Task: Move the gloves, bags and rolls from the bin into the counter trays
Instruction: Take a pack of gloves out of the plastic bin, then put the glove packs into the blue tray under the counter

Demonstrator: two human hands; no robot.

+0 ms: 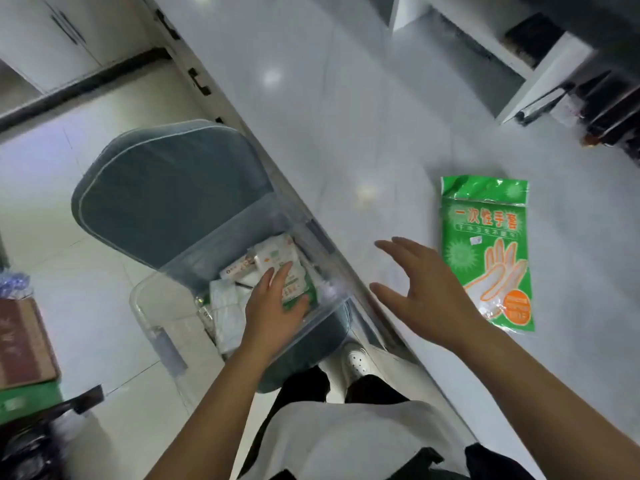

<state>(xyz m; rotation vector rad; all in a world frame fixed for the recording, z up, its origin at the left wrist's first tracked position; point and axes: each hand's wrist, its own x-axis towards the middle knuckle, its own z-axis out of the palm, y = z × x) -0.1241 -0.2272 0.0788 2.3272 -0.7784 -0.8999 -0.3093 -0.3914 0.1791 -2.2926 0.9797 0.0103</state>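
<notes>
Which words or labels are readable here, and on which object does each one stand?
"一次性手套": large orange title on the green glove packet lying on the counter.
Smaller print under that title and in its orange badge: too blurred.
Packets in the clear bin, under the left hand: print unreadable.
</notes>
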